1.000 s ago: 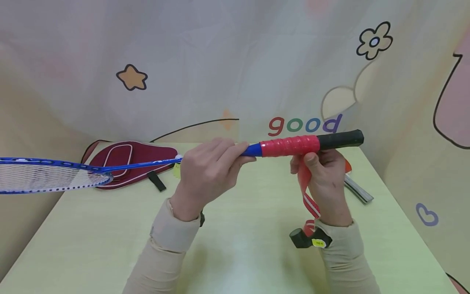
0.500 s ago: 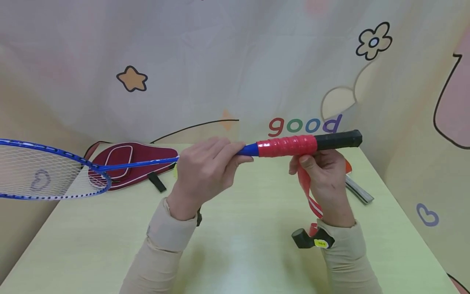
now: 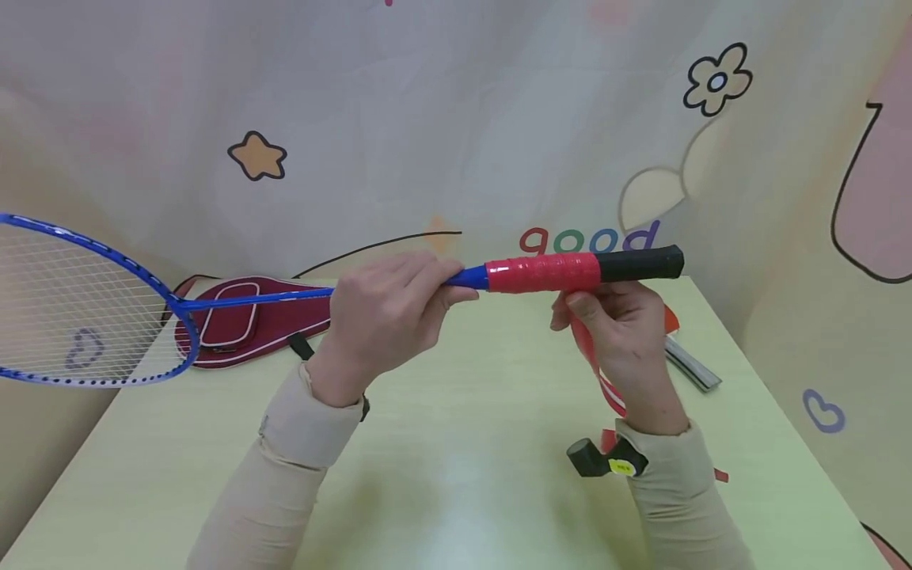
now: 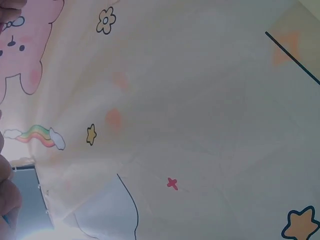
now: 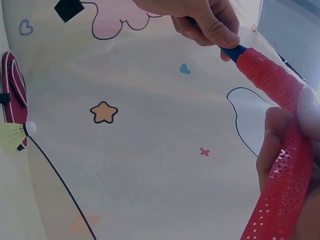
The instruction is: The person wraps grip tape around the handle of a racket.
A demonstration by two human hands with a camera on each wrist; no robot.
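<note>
A blue badminton racket (image 3: 256, 298) is held up level over the table, its strung head at the left. My left hand (image 3: 388, 317) grips it from above where the shaft meets the blue cone. Red perforated grip tape (image 3: 544, 272) covers the handle's nearer half in overlapping turns; the butt end (image 3: 641, 263) is bare black. Just under the edge of the wrap, my right hand (image 3: 627, 340) pinches the loose tape between thumb and fingers. The tape's free length (image 5: 280, 195) hangs past this hand in the right wrist view. Only parts of left fingers (image 4: 7, 200) show in the left wrist view.
A maroon racket bag (image 3: 285, 317) lies at the table's back left. A yellow shuttlecock (image 5: 12, 136) is by it in the right wrist view. Behind my right hand lies a grey folded strip (image 3: 693, 364) with an orange end. A printed cloth hangs behind the table.
The racket has turned about its shaft, so its strings show more face-on. Handle and both hands have shifted slightly left, the handle a little up. The right hand keeps its pinch on the tape.
</note>
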